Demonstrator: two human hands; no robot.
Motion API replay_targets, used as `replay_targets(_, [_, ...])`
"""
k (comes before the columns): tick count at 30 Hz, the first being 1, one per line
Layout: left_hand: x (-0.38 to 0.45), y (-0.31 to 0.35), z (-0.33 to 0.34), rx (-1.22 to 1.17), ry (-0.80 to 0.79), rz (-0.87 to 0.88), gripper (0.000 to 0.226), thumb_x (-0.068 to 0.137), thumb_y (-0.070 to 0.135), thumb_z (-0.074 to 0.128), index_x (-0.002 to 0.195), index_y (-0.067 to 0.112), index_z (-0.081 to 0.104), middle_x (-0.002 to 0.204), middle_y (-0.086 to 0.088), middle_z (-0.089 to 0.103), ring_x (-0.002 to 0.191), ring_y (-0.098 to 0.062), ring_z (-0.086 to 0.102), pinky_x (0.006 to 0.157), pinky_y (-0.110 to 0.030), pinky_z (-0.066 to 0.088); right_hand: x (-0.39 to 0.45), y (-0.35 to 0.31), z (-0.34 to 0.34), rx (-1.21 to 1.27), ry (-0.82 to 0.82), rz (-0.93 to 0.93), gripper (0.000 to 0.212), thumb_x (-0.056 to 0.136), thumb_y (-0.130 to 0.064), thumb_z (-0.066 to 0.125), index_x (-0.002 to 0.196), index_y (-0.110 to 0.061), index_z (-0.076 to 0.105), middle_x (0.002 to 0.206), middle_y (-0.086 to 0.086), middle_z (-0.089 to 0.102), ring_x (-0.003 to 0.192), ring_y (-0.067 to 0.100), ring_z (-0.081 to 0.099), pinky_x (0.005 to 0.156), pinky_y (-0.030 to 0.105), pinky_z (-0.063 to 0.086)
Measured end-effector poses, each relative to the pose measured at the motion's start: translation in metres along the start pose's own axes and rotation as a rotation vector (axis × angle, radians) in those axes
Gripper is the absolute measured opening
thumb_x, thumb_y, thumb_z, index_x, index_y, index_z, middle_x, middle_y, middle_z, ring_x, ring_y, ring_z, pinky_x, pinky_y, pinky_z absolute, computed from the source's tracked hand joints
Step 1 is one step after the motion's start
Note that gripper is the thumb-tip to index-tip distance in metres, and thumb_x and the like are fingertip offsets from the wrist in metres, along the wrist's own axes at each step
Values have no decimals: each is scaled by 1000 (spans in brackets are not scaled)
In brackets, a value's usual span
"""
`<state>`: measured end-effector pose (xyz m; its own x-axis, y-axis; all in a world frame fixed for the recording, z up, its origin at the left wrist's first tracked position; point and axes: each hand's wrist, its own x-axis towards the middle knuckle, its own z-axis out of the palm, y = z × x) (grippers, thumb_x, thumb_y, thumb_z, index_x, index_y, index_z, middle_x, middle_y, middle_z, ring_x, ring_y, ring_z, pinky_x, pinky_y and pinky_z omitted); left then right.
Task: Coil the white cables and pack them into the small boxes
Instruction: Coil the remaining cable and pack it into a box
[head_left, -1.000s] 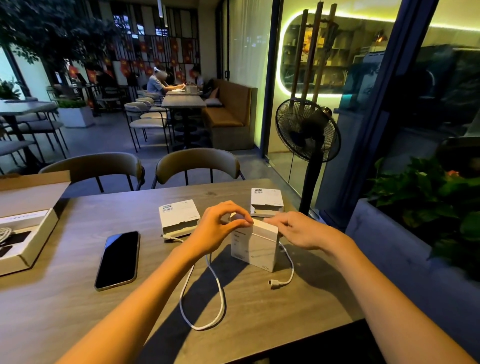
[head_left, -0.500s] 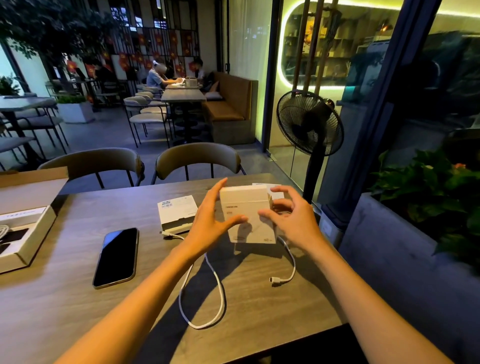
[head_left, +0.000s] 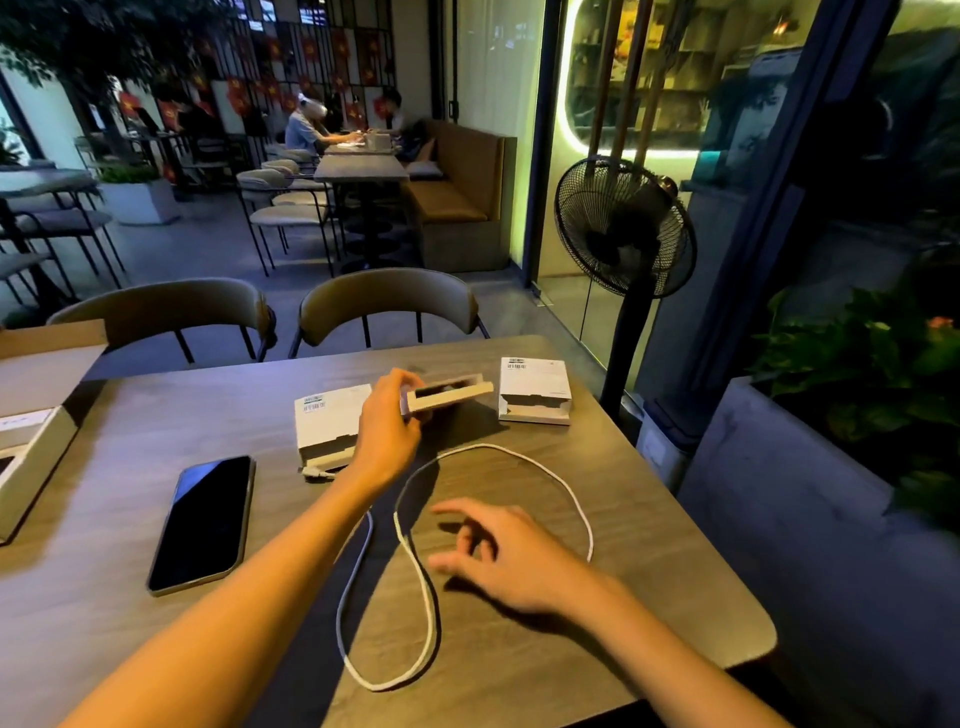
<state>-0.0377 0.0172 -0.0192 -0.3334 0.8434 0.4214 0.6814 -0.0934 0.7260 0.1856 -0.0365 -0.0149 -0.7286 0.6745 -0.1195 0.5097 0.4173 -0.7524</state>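
Holding a small box (head_left: 447, 396) by its near end, the left hand (head_left: 387, 431) keeps it flat and raised a little above the table (head_left: 649, 519), fingers closed around it. The box's open end, dark inside, faces the camera. Taking the phone (head_left: 205, 522) as the landmark: the held box is beyond it and to its right. A second small box (head_left: 328, 427) lies on the table just right of the phone's far end, partly behind the left wrist, with a white connector (head_left: 317, 473) poking out at its near edge. A third small box (head_left: 535, 389) sits further right of the phone, near the table's far right corner, just beside the held box but apart from it. The white cable (head_left: 530, 462) lies loose on the table to the right of the phone in a wide crossing loop, uncoiled. The right hand (head_left: 506, 553) hovers within that loop, fingers spread and loosely curled, holding nothing. A larger open carton (head_left: 31, 457) stands left of the phone at the table's edge.
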Motion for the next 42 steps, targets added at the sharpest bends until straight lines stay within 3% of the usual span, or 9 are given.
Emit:
replay_targets(5, [7,-11,16,198,-108,-112,61,83,-11,67,135,19,55,142,-8,51,126,-27,52,100,-36,50,2,-12,9,40,-103,-82,87,81,-43,82,148,-58,29,106,-3,67,73,4,63,76,27,59])
replay_targets(10, [2,-16,16,321,-245,-85,71,83,-11,67,143,24,50,149,-10,45,136,-35,45,109,-54,43,6,-12,13,231,-37,-41,46,92,-2,70,129,-29,62,102,6,74,83,17,75,83,39,64])
replay_targets(15, [-6,29,-6,-79,-347,26,29,103,28,52,128,22,65,128,-3,68,120,-17,63,103,-43,51,12,-29,-17,461,363,-23,25,102,-8,57,116,-24,71,100,4,73,73,16,68,63,35,61])
replay_targets(20, [-14,92,-33,-390,-436,31,52,106,40,37,80,11,71,68,1,70,66,-12,66,70,-19,54,14,-38,-77,476,704,-162,21,102,-11,59,112,-19,74,90,10,74,60,12,57,48,22,47])
replay_targets(26, [-9,83,-53,-310,-411,91,40,101,39,50,86,7,66,75,-9,66,75,-28,68,78,-38,58,2,-49,-134,536,1005,-254,22,103,-11,56,116,-18,72,99,5,76,58,10,57,46,25,50])
replay_targets(31, [-15,105,-62,-486,-302,54,35,102,38,50,83,12,64,59,-5,47,54,-17,44,51,-24,40,2,-42,-119,-11,821,0,36,99,-10,62,133,-20,65,126,7,68,103,18,69,78,27,57])
replay_targets(36, [-15,128,-62,-431,-290,80,37,99,41,54,83,12,71,52,1,41,44,-6,34,42,-17,29,4,-64,-79,-456,681,-105,94,97,-20,66,161,-37,0,166,5,22,150,26,28,120,47,30])
replay_targets(39, [-17,128,-62,-350,-303,87,43,99,44,54,83,8,72,48,6,46,43,-5,39,43,-16,33,5,-81,-78,-297,547,-164,40,106,-21,50,145,-28,50,124,0,61,112,15,58,94,39,48])
replay_targets(42, [-19,116,-71,-388,-345,62,44,99,47,51,84,11,71,59,-14,50,53,-17,46,49,-21,40,8,-78,-96,-9,495,-116,24,106,-23,52,110,-19,75,69,-7,60,65,13,60,66,36,55])
